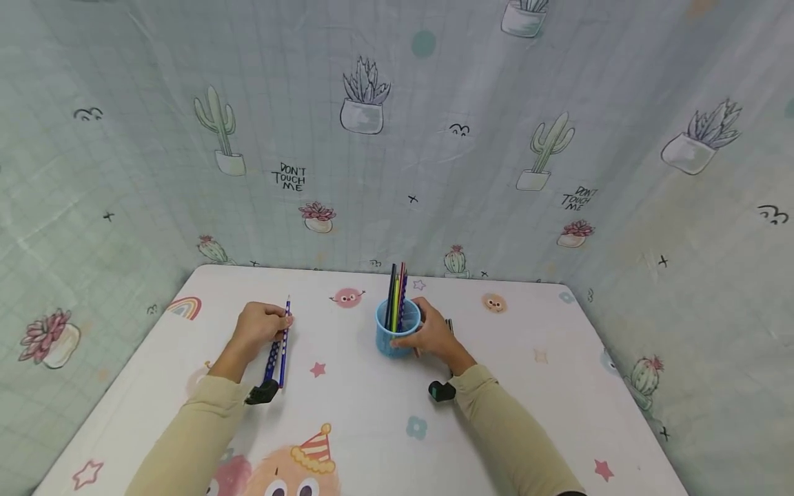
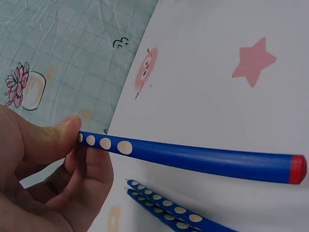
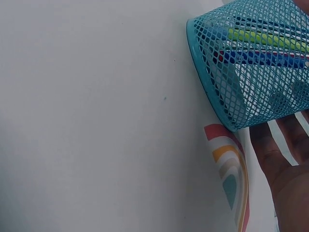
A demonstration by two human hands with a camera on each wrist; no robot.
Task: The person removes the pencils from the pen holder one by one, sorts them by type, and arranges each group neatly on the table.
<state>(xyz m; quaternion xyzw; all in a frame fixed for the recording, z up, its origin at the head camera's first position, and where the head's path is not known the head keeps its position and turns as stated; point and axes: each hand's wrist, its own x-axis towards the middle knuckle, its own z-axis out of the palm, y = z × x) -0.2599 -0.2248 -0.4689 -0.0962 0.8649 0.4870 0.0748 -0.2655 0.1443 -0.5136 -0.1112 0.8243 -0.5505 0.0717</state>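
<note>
My left hand [image 1: 260,324] pinches a blue pencil [image 2: 207,157] with pale round dots and a red end between thumb and fingers. It is raised off the white table, with the red end toward me. Below it, two more dotted blue pencils [image 2: 164,205] lie side by side on the table. Near the table's middle, my right hand [image 1: 434,334] grips a light blue mesh pencil cup [image 1: 392,346] from its right side. Several pencils [image 1: 397,296], among them a yellow-green one, stand in the cup. In the right wrist view, fingers show against the mesh wall [image 3: 231,92].
Dark thin sticks [image 1: 449,324], partly hidden by my right wrist, lie right of the cup. The white table [image 1: 372,427] bears printed figures. A patterned cloth [image 1: 397,165] hangs behind its far edge and on both sides.
</note>
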